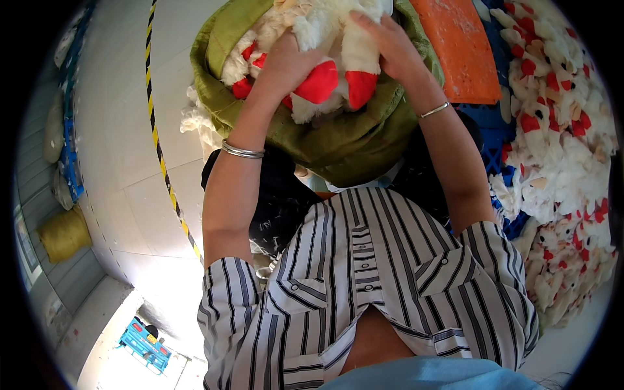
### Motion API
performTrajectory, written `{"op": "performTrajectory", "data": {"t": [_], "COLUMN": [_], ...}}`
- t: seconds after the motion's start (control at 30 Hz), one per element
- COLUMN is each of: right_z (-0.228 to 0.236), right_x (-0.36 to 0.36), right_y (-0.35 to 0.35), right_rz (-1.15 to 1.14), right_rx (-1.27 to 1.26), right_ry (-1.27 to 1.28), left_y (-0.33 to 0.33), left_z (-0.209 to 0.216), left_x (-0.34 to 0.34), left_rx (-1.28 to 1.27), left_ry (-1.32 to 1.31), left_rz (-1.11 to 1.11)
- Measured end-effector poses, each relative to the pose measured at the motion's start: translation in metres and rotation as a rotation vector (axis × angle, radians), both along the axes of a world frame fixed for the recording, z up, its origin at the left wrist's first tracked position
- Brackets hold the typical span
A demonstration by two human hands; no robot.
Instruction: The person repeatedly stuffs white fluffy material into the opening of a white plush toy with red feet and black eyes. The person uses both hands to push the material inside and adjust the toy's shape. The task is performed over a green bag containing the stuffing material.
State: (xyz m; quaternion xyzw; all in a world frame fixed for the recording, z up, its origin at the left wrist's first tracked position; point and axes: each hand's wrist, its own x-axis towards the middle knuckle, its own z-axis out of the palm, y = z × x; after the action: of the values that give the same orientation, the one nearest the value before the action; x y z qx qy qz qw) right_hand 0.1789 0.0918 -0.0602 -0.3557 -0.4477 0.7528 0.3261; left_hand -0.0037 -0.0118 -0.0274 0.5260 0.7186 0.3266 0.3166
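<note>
In front of me is an olive-green sack (338, 153) with its rim rolled down, full of white furry plush pieces with red parts. Held over its mouth is a white plush toy skin (361, 49) with two red-tipped limbs hanging toward me. My left hand (289, 65) grips it beside the left limb. From the other side, my right hand (392, 47) has its fingers on the white fur above the right red tip. The upper end of the skin runs out of the picture, and some of my left fingers are hidden in the fur.
A large heap of similar white and red plush pieces (552, 143) lies on the right. Between it and the sack are an orange board (458, 49) and blue plastic crates (489, 140). Black-and-yellow tape (156, 130) crosses the left floor; a yellow sack (65, 235) stands farther left.
</note>
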Motion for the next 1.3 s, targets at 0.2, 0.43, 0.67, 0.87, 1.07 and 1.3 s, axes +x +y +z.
{"op": "performTrajectory", "data": {"t": [0.2, 0.43, 0.67, 0.87, 1.07, 1.3], "right_z": [-0.019, 0.0, 0.056, 0.102, 0.017, 0.018], "right_x": [0.022, 0.072, 0.079, 0.05, -0.02, 0.003], "right_y": [0.001, 0.053, 0.05, 0.028, -0.073, -0.06], "right_rz": [0.427, 0.143, 0.011, 0.086, 0.693, 0.796], "right_rx": [0.61, 0.543, 0.42, 0.249, 0.435, 0.521], "right_ry": [-0.538, -0.567, 0.051, 0.711, -0.451, -0.842], "left_y": [0.001, -0.037, -0.045, -0.019, 0.015, 0.01], "left_z": [0.02, 0.018, 0.05, 0.075, 0.006, 0.009], "left_x": [-0.071, -0.158, -0.149, -0.112, -0.021, -0.009], "left_rx": [0.396, 0.557, 0.5, 0.916, -0.027, -0.168], "left_ry": [-0.714, -1.143, -0.888, -1.128, -0.561, -0.08], "left_rz": [0.265, 0.331, 0.37, 0.246, -0.105, -0.245]}}
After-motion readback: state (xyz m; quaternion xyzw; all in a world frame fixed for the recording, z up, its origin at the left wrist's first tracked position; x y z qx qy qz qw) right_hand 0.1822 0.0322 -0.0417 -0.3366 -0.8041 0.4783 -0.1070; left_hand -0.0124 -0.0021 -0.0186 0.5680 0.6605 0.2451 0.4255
